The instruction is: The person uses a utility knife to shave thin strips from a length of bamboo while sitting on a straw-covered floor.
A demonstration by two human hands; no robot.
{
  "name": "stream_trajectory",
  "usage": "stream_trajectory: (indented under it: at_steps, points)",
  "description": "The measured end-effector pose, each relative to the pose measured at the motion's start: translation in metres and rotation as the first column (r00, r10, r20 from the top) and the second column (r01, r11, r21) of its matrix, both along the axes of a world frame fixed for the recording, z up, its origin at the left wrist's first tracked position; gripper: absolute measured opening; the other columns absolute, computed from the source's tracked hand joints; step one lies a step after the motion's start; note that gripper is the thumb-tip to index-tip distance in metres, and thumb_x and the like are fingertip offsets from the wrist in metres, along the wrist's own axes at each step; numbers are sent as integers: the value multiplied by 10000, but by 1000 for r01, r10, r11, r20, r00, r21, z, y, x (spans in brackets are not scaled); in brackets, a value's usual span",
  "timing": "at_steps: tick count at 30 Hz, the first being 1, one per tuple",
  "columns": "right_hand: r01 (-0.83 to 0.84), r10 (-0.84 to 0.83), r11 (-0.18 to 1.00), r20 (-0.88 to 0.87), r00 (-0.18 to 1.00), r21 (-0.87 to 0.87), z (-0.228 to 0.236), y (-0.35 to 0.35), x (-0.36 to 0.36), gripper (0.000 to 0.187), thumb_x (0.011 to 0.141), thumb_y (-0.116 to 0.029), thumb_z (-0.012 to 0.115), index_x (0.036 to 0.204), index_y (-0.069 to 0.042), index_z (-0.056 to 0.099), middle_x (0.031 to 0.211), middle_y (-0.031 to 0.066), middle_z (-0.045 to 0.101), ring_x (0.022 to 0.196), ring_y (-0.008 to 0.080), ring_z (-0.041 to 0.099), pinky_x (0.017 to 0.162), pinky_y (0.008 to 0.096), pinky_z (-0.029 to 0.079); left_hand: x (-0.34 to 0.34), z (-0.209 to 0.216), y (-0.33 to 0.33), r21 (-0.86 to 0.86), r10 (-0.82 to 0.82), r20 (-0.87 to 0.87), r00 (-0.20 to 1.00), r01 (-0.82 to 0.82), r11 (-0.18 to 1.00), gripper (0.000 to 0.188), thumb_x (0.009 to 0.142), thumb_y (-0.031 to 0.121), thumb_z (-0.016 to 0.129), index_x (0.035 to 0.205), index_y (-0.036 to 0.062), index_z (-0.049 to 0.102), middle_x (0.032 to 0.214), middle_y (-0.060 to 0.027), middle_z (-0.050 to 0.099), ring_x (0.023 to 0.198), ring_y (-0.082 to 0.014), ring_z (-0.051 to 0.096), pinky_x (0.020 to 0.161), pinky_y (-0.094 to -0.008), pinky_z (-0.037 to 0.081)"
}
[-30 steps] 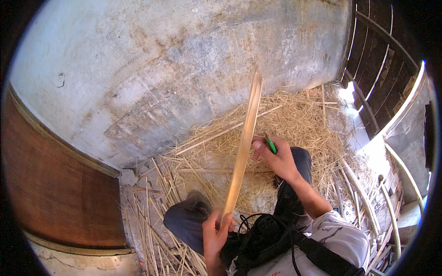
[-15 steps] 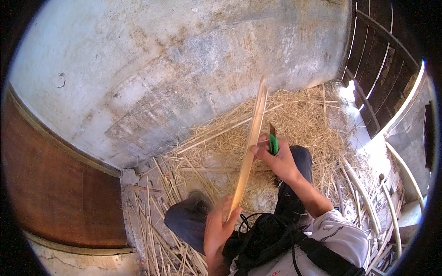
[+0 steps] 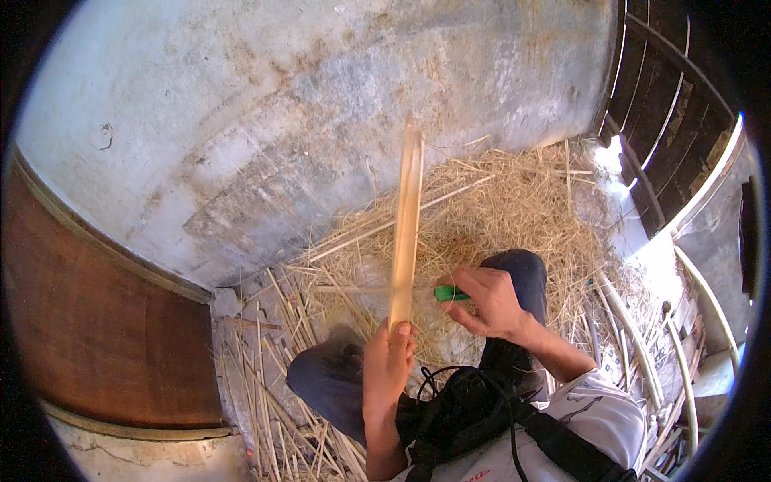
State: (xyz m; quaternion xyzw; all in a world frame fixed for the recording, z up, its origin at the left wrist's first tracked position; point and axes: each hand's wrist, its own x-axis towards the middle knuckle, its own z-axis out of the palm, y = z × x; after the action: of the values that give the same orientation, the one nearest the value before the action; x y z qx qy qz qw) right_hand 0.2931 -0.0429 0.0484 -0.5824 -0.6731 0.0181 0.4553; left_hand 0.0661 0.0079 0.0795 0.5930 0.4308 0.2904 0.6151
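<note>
Bamboo strip (image 3: 404, 233) upright above the straw pile (image 3: 498, 209), lower end clamped in left hand (image 3: 387, 365) fingers; right hand (image 3: 488, 301) just beside strip, fingers closed on green-handled knife (image 3: 450, 294).

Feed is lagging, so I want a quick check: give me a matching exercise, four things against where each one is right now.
Things:
1. bamboo strip
2. green-handled tool
3. straw pile
4. black strap

Places:
A. on the ground by the wall
B. across the person's chest
C. in the left hand, pointing up
D. in the right hand

Pairs: 1-C, 2-D, 3-A, 4-B
</note>
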Motion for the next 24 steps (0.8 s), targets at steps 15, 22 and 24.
stream_trajectory:
  at_steps: [15, 22, 24]
  points:
    - [128, -130, 991, 126, 983, 25, 3, 0, -16, 348, 854, -297, 852, 1157, -137, 792, 831, 43, 723, 653, 273, 702, 588, 395, 546, -14, -6, 5, 77, -33, -55, 998, 37, 996, 274, 1146, 295, 582, 1108, 38, 668, 759, 65, 516, 626, -33, 438, 539, -247, 354]
    - [176, -180, 984, 169, 969, 40, 16, 0, -13, 326, 874, -335, 835, 1155, -175, 803, 779, 46, 704, 610, 276, 698, 550, 409, 560, -16, 1, 1, 145, -32, -100, 994, 46, 988, 356, 1147, 334, 566, 1065, -1, 653, 722, 26, 528, 614, -58, 474, 551, -264, 402]
    - [185, -190, 982, 157, 969, 48, 14, 2, -10, 327, 872, -330, 833, 1158, -175, 802, 784, 49, 706, 620, 282, 703, 552, 410, 561, -20, -4, -1, 123, -33, -83, 996, 43, 991, 349, 1148, 329, 564, 1064, 2, 651, 723, 26, 530, 614, -56, 479, 552, -262, 403]
